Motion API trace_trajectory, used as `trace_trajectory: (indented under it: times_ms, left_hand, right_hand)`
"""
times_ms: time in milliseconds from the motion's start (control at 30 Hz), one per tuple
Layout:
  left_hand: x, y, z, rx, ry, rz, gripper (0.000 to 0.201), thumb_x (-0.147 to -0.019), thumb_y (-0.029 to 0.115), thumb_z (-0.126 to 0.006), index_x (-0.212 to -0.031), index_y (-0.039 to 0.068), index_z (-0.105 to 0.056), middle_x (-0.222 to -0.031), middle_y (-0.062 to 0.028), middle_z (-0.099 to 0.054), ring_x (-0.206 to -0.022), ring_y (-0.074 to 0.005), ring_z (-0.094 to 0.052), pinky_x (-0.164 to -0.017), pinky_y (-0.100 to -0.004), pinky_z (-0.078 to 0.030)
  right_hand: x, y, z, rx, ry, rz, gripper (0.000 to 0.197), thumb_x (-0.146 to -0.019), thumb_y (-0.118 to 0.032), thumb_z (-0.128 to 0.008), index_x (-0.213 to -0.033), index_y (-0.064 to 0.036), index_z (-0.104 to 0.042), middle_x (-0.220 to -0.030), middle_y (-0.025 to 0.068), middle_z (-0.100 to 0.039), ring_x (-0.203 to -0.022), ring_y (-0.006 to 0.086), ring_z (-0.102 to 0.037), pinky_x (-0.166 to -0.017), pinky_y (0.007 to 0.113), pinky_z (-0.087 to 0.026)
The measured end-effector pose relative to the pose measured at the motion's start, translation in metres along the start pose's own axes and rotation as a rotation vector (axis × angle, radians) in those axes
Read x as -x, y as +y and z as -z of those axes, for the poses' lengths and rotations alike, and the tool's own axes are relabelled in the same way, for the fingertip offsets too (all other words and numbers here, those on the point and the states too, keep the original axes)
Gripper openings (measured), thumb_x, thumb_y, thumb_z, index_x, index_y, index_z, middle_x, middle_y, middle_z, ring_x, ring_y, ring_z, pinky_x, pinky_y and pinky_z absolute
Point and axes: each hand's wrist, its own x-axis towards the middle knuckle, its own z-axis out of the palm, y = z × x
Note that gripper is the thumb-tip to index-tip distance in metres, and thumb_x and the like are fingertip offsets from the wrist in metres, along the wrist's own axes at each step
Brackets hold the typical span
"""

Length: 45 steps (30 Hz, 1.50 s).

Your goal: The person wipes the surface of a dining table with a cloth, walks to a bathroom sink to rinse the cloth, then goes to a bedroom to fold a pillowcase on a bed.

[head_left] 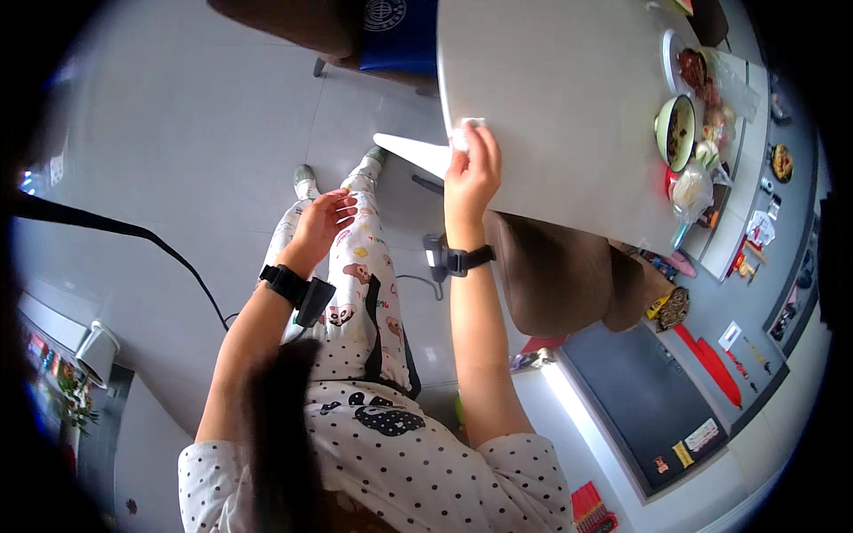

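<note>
At the near left edge of the white table (pixel 569 107), my right hand (pixel 473 178) presses a folded white wipe (pixel 462 133) against the tabletop. Its fingers are closed over the wipe, so only part of the white shows. My left hand (pixel 324 222) hangs in front of my patterned trousers. Its fingers are loosely bent and apart, with nothing in them. A strap with a small black device circles each wrist.
A bowl (pixel 675 133) of food, a white plate (pixel 673 67) and plastic bags crowd the table's right end. Brown chairs (pixel 555 275) stand beside the table, and a blue bag (pixel 400 40) lies on one. A tapered white leg (pixel 413 155) juts out below the tabletop.
</note>
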Motion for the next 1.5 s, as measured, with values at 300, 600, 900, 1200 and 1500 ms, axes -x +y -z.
trace_trajectory:
  times_ms: [300, 600, 900, 1200, 1500]
  left_hand:
    - [0.015, -0.018, -0.041, -0.149, 0.065, 0.095, 0.028, -0.087, 0.02, -0.046, -0.106, 0.0, -0.051, -0.102, -0.0125, -0.056, -0.094, -0.0209, -0.052, -0.085, -0.0322, -0.042]
    - [-0.051, -0.006, -0.128, -0.308, 0.055, -0.137, 0.026, -0.087, 0.019, -0.049, -0.106, 0.001, -0.052, -0.1, -0.0105, -0.057, -0.092, -0.0185, -0.054, -0.083, -0.0309, -0.043]
    - [0.0, -0.006, -0.141, -0.46, 0.047, -0.147, 0.024, -0.088, 0.016, -0.047, -0.106, 0.001, -0.05, -0.097, -0.0089, -0.057, -0.091, -0.019, -0.055, -0.083, -0.0306, -0.044]
    - [-0.001, -0.018, -0.109, -0.332, 0.073, -0.106, 0.021, -0.088, 0.017, -0.046, -0.102, 0.002, -0.052, -0.095, -0.0086, -0.057, -0.09, -0.0183, -0.054, -0.082, -0.0307, -0.044]
    - [0.011, 0.004, -0.086, -0.214, 0.07, -0.197, 0.021, -0.088, 0.014, -0.045, -0.102, 0.001, -0.053, -0.093, -0.0087, -0.058, -0.086, -0.018, -0.057, -0.077, -0.0306, -0.046]
  right_hand:
    - [0.051, -0.007, 0.061, -0.012, -0.297, 0.207, 0.021, -0.069, 0.003, -0.06, -0.09, 0.0006, -0.058, -0.094, 0.0067, -0.056, -0.072, 0.0245, -0.053, -0.064, 0.035, -0.047]
    - [0.027, 0.102, 0.153, -0.484, -0.278, -0.414, 0.019, -0.066, 0.009, -0.057, -0.08, -0.0036, -0.059, -0.09, 0.0089, -0.058, -0.079, 0.0217, -0.059, -0.068, 0.03, -0.048]
    - [0.022, 0.004, 0.078, -0.269, -0.386, 0.069, 0.018, -0.073, 0.0, -0.058, -0.09, -0.002, -0.055, -0.101, 0.0104, -0.051, -0.087, 0.0275, -0.054, -0.071, 0.035, -0.046]
    - [0.014, 0.007, 0.041, -0.036, -0.356, -0.032, 0.02, -0.08, -0.006, -0.053, -0.099, 0.0, -0.047, -0.093, 0.0111, -0.049, -0.084, 0.0273, -0.055, -0.067, 0.034, -0.048]
    - [0.011, -0.055, 0.056, -0.578, -0.363, 0.183, 0.019, -0.07, -0.003, -0.059, -0.088, -0.004, -0.052, -0.09, 0.0109, -0.053, -0.078, 0.0287, -0.056, -0.066, 0.036, -0.048]
